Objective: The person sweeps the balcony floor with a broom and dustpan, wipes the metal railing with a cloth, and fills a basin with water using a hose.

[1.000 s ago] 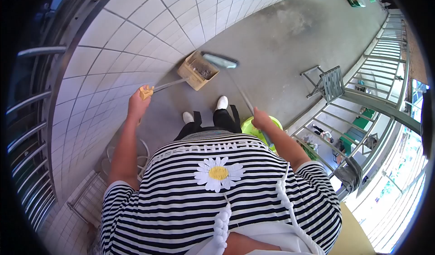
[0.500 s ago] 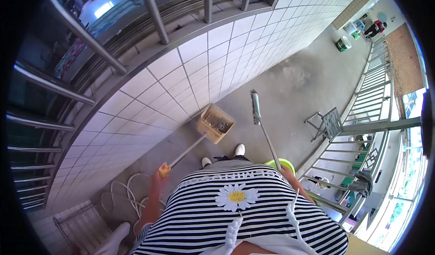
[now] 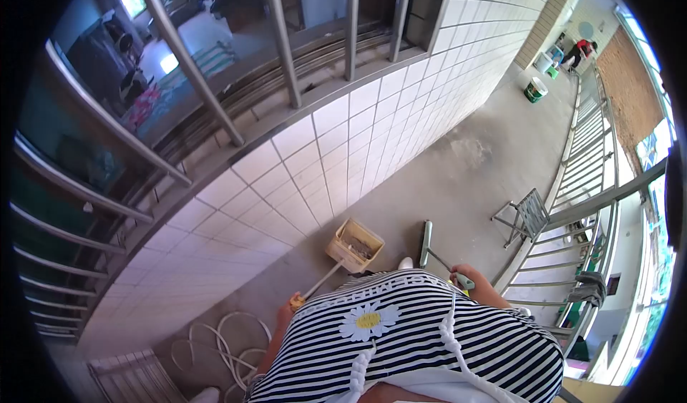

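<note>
My left hand (image 3: 288, 310) is closed around the orange grip of a long-handled yellow dustpan (image 3: 342, 255). The pan sits low near the tiled wall, with grey debris lying inside it. On the other side, my right hand (image 3: 472, 277) grips the handle of a broom (image 3: 426, 245), its narrow pale-green head pointing away from me, right of the dustpan and apart from it. The grey-green end of the handle shows beside my fingers. My striped shirt hides much of the floor close to me and part of one white shoe (image 3: 406, 263).
A tiled wall (image 3: 315, 159) with a barred window runs along the left. A folding stool (image 3: 529, 213) stands by the railing (image 3: 580, 152) on the right. A pale hose (image 3: 223, 342) coils at lower left. Farther off are a bucket (image 3: 534, 90) and a bending person (image 3: 580, 51).
The broom head has come closer to me, and my right hand has risen with its handle. The dustpan now appears lower and farther right. The view has shifted, showing more of the window.
</note>
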Action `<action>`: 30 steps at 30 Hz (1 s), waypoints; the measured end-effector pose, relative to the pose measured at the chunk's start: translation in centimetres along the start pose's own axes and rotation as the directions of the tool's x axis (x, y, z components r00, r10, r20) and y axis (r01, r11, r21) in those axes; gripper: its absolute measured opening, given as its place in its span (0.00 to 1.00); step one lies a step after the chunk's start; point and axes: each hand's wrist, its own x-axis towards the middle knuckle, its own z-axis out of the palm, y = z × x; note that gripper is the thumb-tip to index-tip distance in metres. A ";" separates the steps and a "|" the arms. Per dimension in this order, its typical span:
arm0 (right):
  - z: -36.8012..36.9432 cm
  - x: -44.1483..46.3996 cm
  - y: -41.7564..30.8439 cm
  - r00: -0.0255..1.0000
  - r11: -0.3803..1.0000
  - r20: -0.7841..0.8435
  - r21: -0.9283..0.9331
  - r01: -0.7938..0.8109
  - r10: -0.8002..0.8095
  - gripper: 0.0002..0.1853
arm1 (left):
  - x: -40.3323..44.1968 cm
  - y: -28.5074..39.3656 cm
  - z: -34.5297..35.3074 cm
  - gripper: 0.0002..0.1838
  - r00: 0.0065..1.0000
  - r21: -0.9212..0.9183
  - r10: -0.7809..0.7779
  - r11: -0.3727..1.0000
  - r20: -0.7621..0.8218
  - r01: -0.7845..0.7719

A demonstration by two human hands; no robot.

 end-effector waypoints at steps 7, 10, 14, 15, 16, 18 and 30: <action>-3.5 -1.0 0.0 0.928 0.929 -0.057 0.013 0.370 -0.369 0.06 | 9.6 8.5 3.5 0.23 0.971 0.015 0.159 0.986 0.181 -0.164; -5.4 0.4 -0.1 0.864 0.869 -0.099 -0.027 0.494 -0.494 0.05 | 13.1 13.4 6.5 0.23 0.949 0.039 0.193 0.977 0.250 -0.209; -9.8 5.7 -3.3 0.919 0.920 -0.087 0.051 0.389 -0.384 0.04 | 17.8 20.1 12.5 0.23 0.933 0.023 0.206 0.975 0.296 -0.223; -11.6 7.2 -4.3 0.934 0.937 -0.109 0.044 0.346 -0.340 0.05 | 18.8 21.9 14.1 0.23 0.933 0.005 0.202 0.977 0.299 -0.213; -12.8 8.3 -5.9 0.916 0.924 -0.125 -0.064 0.377 -0.382 0.06 | 20.2 23.3 15.6 0.23 0.933 -0.017 0.198 0.979 0.299 -0.202; -15.9 8.4 -9.5 0.840 0.794 0.026 -0.313 0.522 -0.542 0.06 | 22.4 26.0 18.3 0.23 0.936 -0.059 0.185 0.983 0.300 -0.176; -26.7 -6.8 -25.9 0.875 0.563 0.010 0.769 0.302 -0.483 0.03 | 28.9 55.7 33.6 0.27 0.841 -0.286 0.261 0.949 0.474 -0.134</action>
